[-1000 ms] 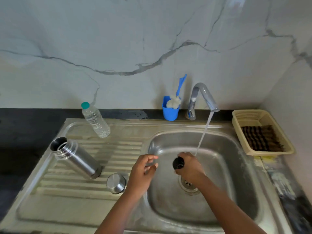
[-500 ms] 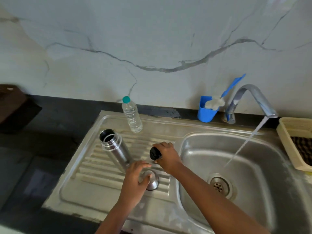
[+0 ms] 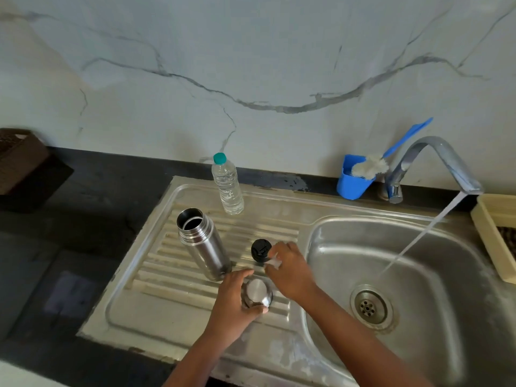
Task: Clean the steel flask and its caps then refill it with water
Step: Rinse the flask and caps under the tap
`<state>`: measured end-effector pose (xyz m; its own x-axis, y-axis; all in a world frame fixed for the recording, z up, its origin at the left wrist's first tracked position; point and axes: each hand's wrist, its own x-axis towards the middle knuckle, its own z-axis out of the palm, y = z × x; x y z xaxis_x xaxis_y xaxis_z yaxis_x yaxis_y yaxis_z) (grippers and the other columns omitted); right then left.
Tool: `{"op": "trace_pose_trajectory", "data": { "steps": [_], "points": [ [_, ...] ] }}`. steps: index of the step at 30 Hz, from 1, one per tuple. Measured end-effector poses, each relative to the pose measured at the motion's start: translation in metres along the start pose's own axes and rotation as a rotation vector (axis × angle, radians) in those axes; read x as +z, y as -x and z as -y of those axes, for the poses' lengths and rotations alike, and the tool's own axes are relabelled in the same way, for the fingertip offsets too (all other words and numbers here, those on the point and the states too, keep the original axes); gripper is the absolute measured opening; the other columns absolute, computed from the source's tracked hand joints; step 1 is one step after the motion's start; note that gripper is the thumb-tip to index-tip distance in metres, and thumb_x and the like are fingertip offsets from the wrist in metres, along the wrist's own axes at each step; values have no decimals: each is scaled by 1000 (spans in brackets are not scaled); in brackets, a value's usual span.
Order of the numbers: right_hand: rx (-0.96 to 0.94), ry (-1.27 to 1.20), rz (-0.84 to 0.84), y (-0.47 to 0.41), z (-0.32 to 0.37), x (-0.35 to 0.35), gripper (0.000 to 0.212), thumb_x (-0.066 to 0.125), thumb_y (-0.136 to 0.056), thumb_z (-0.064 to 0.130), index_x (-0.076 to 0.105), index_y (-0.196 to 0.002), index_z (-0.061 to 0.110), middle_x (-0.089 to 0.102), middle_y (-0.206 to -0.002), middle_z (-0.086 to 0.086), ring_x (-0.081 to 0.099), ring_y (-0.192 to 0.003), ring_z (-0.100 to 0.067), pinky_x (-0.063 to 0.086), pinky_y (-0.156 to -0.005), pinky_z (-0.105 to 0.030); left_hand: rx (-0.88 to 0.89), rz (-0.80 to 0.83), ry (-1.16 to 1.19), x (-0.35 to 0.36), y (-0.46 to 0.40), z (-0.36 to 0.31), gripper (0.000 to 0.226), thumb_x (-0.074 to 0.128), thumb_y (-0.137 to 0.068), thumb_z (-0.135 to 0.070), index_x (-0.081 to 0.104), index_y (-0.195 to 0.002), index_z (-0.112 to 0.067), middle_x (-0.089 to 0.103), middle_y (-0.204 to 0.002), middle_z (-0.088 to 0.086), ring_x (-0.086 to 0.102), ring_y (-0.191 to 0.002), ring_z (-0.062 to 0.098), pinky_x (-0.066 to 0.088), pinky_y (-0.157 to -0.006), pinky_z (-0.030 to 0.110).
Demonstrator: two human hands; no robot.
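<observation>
The steel flask (image 3: pixel 202 245) stands open on the ribbed drainboard (image 3: pixel 167 277), left of both hands. My left hand (image 3: pixel 233 305) grips the steel outer cap (image 3: pixel 257 295), which sits upside down on the drainboard in front of the flask. The black inner cap (image 3: pixel 260 248) stands on the drainboard just behind it. My right hand (image 3: pixel 291 272) has its fingertips and thumb curled against the right side of the black cap. Water runs from the tap (image 3: pixel 438 160) into the sink basin (image 3: pixel 405 247).
A plastic water bottle (image 3: pixel 227 188) with a teal lid stands at the back of the drainboard. A blue cup (image 3: pixel 351 180) with a brush is beside the tap. A yellow basket (image 3: pixel 491 233) sits at the right edge. A brown box (image 3: pixel 16 157) rests on the dark counter at left.
My right hand carried the black cap from under the tap to the drainboard and set it down. My left hand closed round the steel outer cap. The view shifted left.
</observation>
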<state>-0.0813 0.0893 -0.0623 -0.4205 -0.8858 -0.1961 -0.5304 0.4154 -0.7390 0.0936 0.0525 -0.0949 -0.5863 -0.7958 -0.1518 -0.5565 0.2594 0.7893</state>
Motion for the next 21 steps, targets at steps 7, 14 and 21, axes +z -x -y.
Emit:
{"op": "trace_pose_trajectory", "data": {
  "steps": [7,14,21],
  "points": [
    [21,-48,193,27,-12,14,26,54,-99,28,63,-121,18,53,-114,-2,55,-99,-15,41,-84,-22,-52,-7,-40,13,-3,-11,63,86,-58,-24,54,-111,-36,54,-106,-8,58,-99,13,51,-82,25],
    [50,-213,28,42,-46,-35,26,56,-99,26,66,-121,19,60,-116,-1,59,-99,-12,42,-83,-12,-7,47,70,41,-18,-71,52,89,-64,-15,58,-100,-36,60,-101,-8,62,-89,6,48,-69,12],
    [219,-446,-286,55,-113,-116,12,61,-96,25,69,-104,21,64,-106,0,65,-91,-11,47,-73,-11,111,145,109,111,-60,-160,49,92,-61,-17,62,-99,-25,64,-92,-8,61,-76,2,50,-69,19]
  ]
}}
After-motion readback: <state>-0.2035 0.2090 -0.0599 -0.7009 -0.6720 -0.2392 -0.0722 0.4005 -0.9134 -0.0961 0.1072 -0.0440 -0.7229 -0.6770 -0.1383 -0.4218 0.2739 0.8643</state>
